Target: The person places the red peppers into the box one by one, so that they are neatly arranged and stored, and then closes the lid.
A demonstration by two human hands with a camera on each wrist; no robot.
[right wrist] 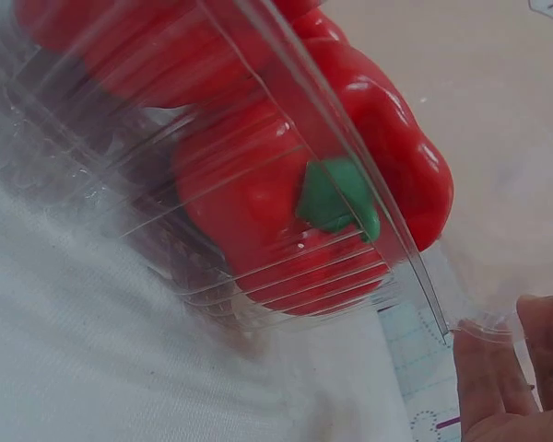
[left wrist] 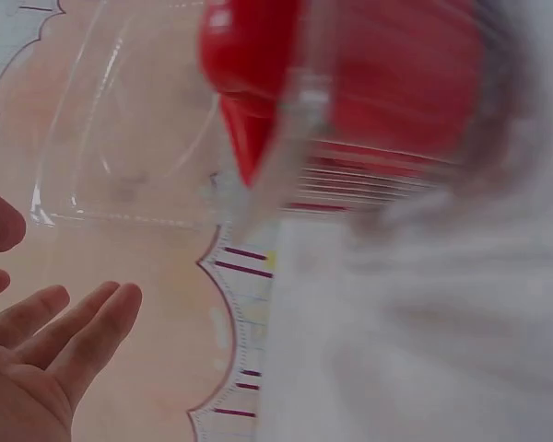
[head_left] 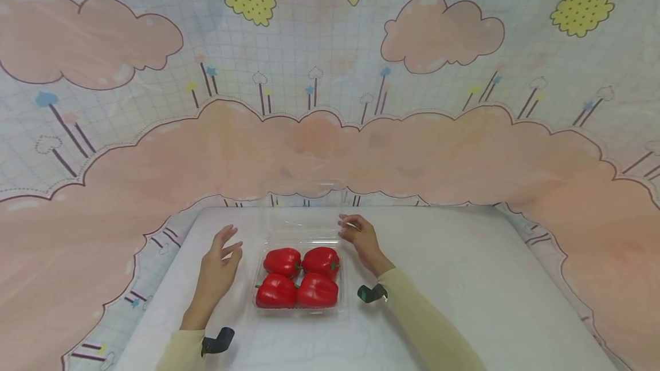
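Several red bell peppers [head_left: 318,291] with green stems lie in two rows inside a clear plastic clamshell container [head_left: 296,310]. Its hinged lid [head_left: 304,219] is raised at the far side. My right hand [head_left: 362,239] is at the lid's lower right edge; in the right wrist view the thumb and fingers [right wrist: 544,318] lie on either side of that edge, pinching it. To the left of the container, my left hand [head_left: 219,268] hovers with fingers spread and holds nothing. The left wrist view shows its fingers [left wrist: 97,336] apart from the lid.
The container stands on a white-covered table [head_left: 454,285]. Behind and beside the table hangs a cloth [head_left: 319,153] printed with clouds and stars. Dark cameras are strapped at the left wrist [head_left: 219,341] and the right wrist [head_left: 372,293].
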